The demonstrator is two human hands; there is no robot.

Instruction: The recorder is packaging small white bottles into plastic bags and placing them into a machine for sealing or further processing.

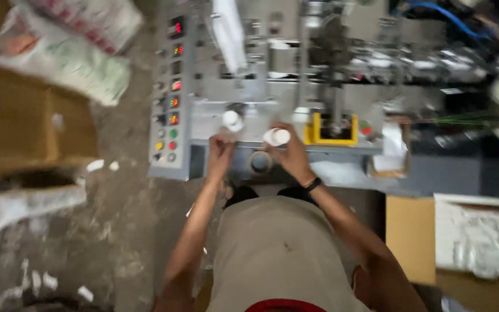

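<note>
Both arms outstretched, left hand (220,147) closed, right hand (290,153) gripping

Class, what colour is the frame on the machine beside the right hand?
Yellow frame, in the head view.

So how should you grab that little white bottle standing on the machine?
Probably around its round sides, coming down from above. The white bottle seems to stand upright on the grey machine ledge, close beyond the left hand, with room around it. The picture is blurry, so its top is unclear.

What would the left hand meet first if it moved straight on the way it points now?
Probably the small white cylinder on the grey machine, just beyond the left hand. The picture is blurred, so depth is uncertain.
</note>
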